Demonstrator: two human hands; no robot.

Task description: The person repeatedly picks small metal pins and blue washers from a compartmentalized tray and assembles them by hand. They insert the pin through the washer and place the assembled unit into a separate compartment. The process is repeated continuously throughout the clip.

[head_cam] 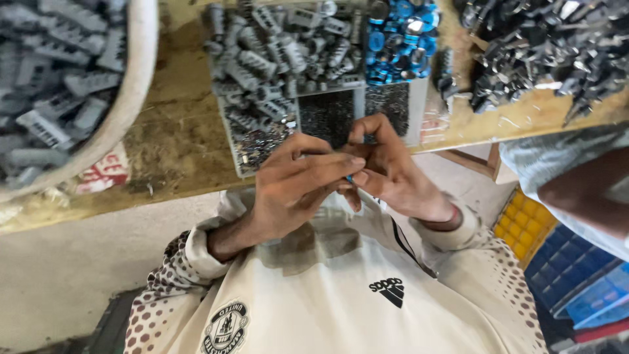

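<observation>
Cream shirt (341,288) fills the near field; above it both hands meet just short of the bench (177,144) edge. Left hand (295,190) and right hand (386,174) have fingers curled tight together, pinching a small blue part (350,178), mostly hidden between the fingertips. Judged light, rigid and easily dropped; best held by its edges with fingertip pressure only. Beyond, a partitioned tray (419,111) holds grey clips (275,46) and blue caps (400,36). White tub (141,72) far left; dark parts (544,46) heaped far right. Another person's arm (583,190) intrudes right.
</observation>
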